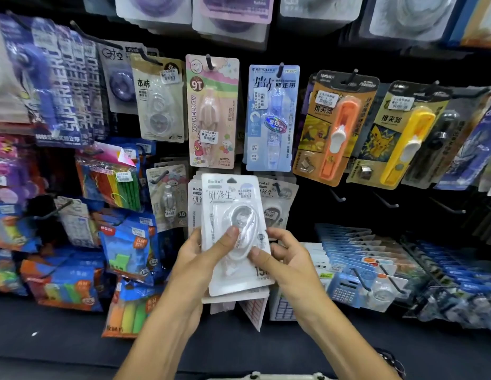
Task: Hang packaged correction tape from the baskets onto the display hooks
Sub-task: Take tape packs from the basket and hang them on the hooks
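A white packaged correction tape [230,204] is held upright before the display wall, its hang hole near the top. My left hand [200,259] grips its lower left side, thumb across the blister. My right hand [286,256] pinches the lower right edge. More flat packs are stacked behind it in the same grip. Matching packs [277,204] hang on a hook [277,189] just right of it, and others show behind its left edge. A sliver of a white basket [282,376] shows at the bottom edge.
Pink [212,111] and blue [271,116] correction tape packs hang above. Bare hooks [338,197] stick out at the right. Orange and yellow clip pushers [337,127] hang at upper right. Highlighter packs [126,253] fill the left; calculators [345,292] lie on the lower right.
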